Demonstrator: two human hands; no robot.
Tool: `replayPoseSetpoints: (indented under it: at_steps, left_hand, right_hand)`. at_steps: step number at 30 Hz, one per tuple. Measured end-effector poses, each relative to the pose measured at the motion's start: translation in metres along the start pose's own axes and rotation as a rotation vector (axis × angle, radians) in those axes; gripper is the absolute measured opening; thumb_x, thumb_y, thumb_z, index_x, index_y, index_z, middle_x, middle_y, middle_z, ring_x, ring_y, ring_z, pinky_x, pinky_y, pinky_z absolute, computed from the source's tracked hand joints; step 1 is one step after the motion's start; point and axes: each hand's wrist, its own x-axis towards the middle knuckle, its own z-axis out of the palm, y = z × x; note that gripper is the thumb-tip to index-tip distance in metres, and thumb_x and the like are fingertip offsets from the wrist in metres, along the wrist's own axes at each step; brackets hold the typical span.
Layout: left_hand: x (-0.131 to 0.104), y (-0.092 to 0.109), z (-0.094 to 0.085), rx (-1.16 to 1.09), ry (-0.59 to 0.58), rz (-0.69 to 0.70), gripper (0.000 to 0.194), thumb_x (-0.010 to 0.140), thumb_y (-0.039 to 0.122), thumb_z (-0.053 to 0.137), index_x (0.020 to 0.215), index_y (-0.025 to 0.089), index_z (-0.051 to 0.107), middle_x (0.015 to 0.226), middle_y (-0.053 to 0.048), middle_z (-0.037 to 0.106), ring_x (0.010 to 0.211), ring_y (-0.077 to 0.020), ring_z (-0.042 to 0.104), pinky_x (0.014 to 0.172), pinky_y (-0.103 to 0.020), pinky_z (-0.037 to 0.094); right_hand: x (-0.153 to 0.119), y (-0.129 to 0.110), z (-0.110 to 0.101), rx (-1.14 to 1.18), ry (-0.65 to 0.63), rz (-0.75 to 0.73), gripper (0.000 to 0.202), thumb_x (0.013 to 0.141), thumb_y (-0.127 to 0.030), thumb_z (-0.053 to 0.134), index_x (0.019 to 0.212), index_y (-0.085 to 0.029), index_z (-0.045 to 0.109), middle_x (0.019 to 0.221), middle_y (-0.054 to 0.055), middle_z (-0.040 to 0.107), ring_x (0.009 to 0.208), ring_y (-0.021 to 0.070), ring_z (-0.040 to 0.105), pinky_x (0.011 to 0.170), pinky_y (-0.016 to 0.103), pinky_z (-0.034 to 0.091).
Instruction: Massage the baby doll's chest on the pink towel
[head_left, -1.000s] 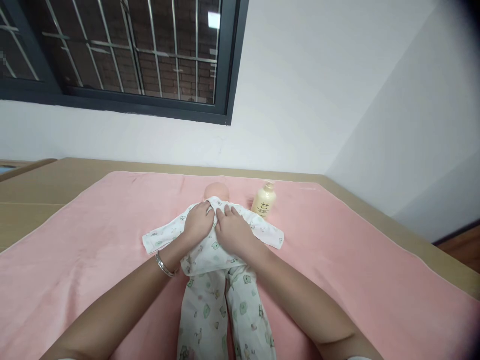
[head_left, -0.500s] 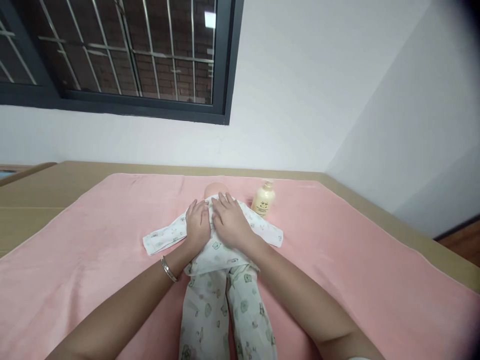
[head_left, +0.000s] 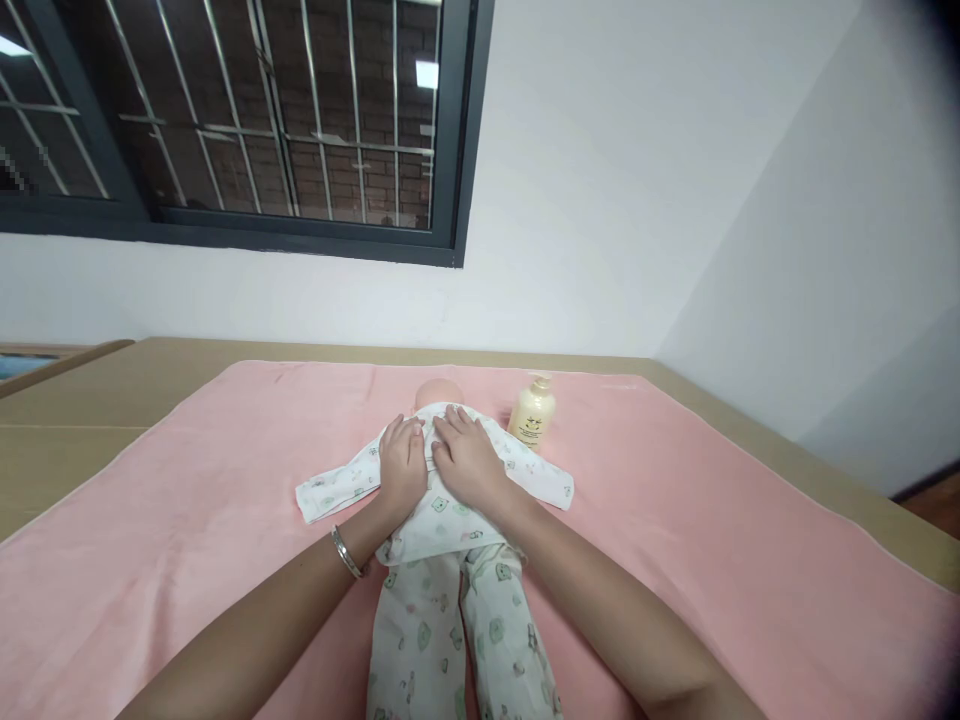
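A baby doll in a white printed top (head_left: pixel 439 520) and matching trousers (head_left: pixel 427 640) lies stretched out, its bare head (head_left: pixel 439 393) pointing away from me. Whether it lies face up or face down I cannot tell. My left hand (head_left: pixel 403 465) rests flat on the left side of the doll's upper body, fingers extended, with a silver bangle (head_left: pixel 345 552) at the wrist. Opposite it, my right hand (head_left: pixel 469 462) lies flat on the right side, fingers slightly apart. Neither hand grips anything. Both sleeves spread outward on the cloth.
Right of the doll's head stands a pale yellow pump bottle (head_left: pixel 532 415). A pink blanket (head_left: pixel 225 540) covers most of the wooden surface (head_left: pixel 75 400). Behind are a white wall (head_left: pixel 570 200) and a dark-framed barred window (head_left: pixel 457 150).
The whole view has shifted slightly, so the scene sits a little lower and further right. Both hands stay flat on the doll's upper body, with only slight finger movement.
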Motion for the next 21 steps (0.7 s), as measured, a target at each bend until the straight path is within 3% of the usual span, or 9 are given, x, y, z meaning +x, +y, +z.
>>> replayPoseSetpoints:
  at_steps: [6,10,12,17,21]
  left_hand:
    - [0.001,0.002,-0.001,0.015,-0.023,-0.01,0.044,0.1,0.031,0.026,0.108,0.019,0.067,0.119,-0.01,0.07,0.131,-0.0272,0.05,0.115,-0.051,0.034]
    - [0.002,0.002,-0.001,0.003,-0.04,-0.013,0.042,0.1,0.03,0.027,0.107,0.019,0.067,0.118,-0.01,0.07,0.128,-0.0271,0.053,0.115,-0.052,0.035]
    - [0.002,0.002,-0.001,-0.001,-0.063,-0.019,0.042,0.1,0.03,0.026,0.107,0.02,0.067,0.119,-0.01,0.07,0.126,-0.0268,0.054,0.115,-0.053,0.035]
    - [0.002,0.003,-0.002,0.01,-0.043,-0.029,0.041,0.099,0.03,0.029,0.109,0.017,0.067,0.122,-0.012,0.068,0.128,-0.0276,0.053,0.115,-0.052,0.035]
    - [0.001,0.005,-0.003,0.021,-0.028,-0.033,0.04,0.099,0.03,0.03,0.106,0.019,0.068,0.117,-0.01,0.07,0.129,-0.0277,0.052,0.115,-0.05,0.036]
  right_hand:
    - [-0.001,0.0,0.005,0.039,0.046,-0.008,0.046,0.1,-0.026,0.034,0.142,-0.013,0.05,0.157,0.014,0.037,0.149,0.026,0.025,0.121,0.05,0.019]
    - [-0.003,-0.006,-0.004,0.232,0.109,-0.011,0.044,0.1,-0.029,0.037,0.136,-0.015,0.056,0.153,0.014,0.044,0.146,0.0245,0.033,0.12,0.047,0.025]
    - [-0.007,-0.011,-0.023,0.373,0.219,-0.063,0.041,0.098,-0.03,0.041,0.133,-0.017,0.058,0.152,0.012,0.045,0.145,0.023,0.036,0.119,0.044,0.03]
    - [-0.04,-0.022,-0.09,0.631,0.472,-0.223,0.043,0.094,-0.039,0.057,0.135,-0.028,0.052,0.153,0.007,0.044,0.143,0.0273,0.04,0.114,0.052,0.039]
    - [-0.082,-0.035,-0.136,0.738,0.592,-0.34,0.011,0.092,-0.041,0.064,0.101,-0.036,0.068,0.131,0.0,0.063,0.126,0.0279,0.057,0.108,0.053,0.048]
